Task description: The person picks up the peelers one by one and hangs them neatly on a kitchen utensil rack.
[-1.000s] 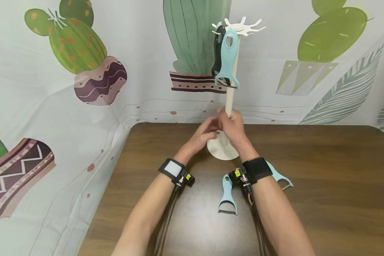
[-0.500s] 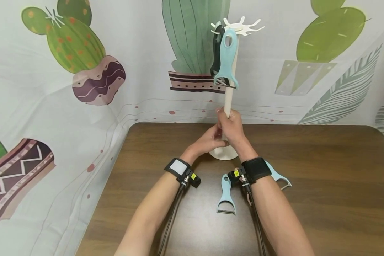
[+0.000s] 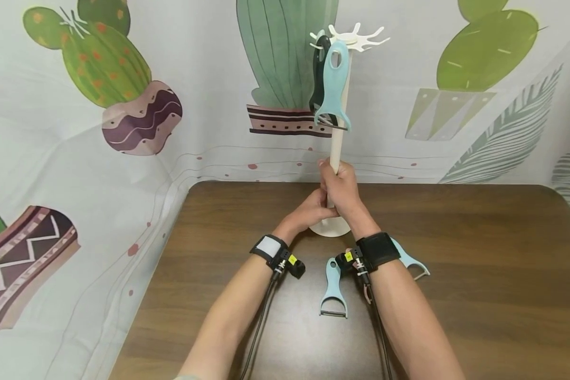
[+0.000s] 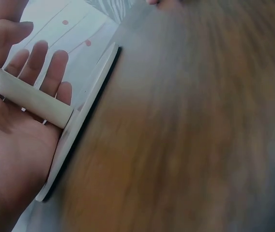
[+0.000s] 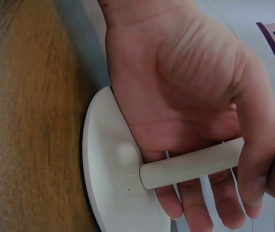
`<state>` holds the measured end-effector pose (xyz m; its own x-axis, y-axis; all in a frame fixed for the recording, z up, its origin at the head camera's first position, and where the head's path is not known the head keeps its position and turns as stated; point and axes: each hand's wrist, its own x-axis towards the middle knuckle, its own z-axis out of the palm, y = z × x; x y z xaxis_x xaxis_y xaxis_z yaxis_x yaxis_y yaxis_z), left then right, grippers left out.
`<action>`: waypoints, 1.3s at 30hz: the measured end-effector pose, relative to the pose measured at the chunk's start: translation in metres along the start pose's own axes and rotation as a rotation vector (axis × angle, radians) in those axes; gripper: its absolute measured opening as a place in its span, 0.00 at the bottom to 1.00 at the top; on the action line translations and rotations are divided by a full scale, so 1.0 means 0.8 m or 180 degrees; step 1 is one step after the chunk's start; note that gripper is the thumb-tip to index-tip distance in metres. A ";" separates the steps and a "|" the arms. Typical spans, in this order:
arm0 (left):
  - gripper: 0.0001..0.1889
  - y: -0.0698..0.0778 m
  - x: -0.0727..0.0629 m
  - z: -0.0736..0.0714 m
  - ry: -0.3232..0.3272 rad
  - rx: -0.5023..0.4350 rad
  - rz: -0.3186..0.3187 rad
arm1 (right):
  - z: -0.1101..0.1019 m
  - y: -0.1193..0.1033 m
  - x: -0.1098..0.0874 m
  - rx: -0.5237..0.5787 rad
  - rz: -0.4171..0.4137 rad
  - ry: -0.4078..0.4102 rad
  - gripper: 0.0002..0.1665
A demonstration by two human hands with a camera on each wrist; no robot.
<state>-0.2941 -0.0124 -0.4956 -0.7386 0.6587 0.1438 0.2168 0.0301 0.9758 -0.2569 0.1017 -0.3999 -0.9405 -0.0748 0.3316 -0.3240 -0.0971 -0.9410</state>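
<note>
A white utensil stand [image 3: 335, 150] with a ring of prongs on top stands on its round base [image 3: 330, 227] in the head view. A light blue peeler [image 3: 335, 84] hangs at its front left, with a black peeler [image 3: 317, 74] partly hidden behind. My right hand [image 3: 343, 187] grips the pole partway up. Just below it, my left hand [image 3: 311, 210] holds the pole above the base. In the right wrist view the left hand [image 5: 176, 82] has its thumb in front of the pole [image 5: 195, 166] and its fingers behind; the right hand shows only at the edge.
A light blue peeler [image 3: 333, 293] lies on the brown table [image 3: 494, 274] in front of the stand. Another blue peeler [image 3: 410, 259] lies partly hidden under the right wrist. A cactus-printed cloth [image 3: 209, 68] hangs behind the table.
My left hand has moved right, from beside the pole to holding it below the right hand. The right hand keeps its grip, and the hanging peelers stay in place.
</note>
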 end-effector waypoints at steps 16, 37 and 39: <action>0.06 0.035 -0.004 0.005 0.0211 -0.0037 -0.0105 | 0.003 -0.001 0.005 -0.0059 0.0092 -0.0002 0.26; 0.05 -0.010 0.015 0.019 0.0752 0.0133 -0.0057 | 0.001 0.002 0.002 -0.0002 0.0075 -0.0015 0.26; 0.05 -0.014 0.017 0.020 0.0750 0.0118 -0.0008 | 0.000 0.002 0.001 0.0018 0.0094 -0.0021 0.26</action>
<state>-0.2967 0.0081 -0.5070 -0.8668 0.4649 0.1802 0.2348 0.0618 0.9701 -0.2586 0.1011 -0.4014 -0.9490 -0.0842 0.3040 -0.2955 -0.1003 -0.9501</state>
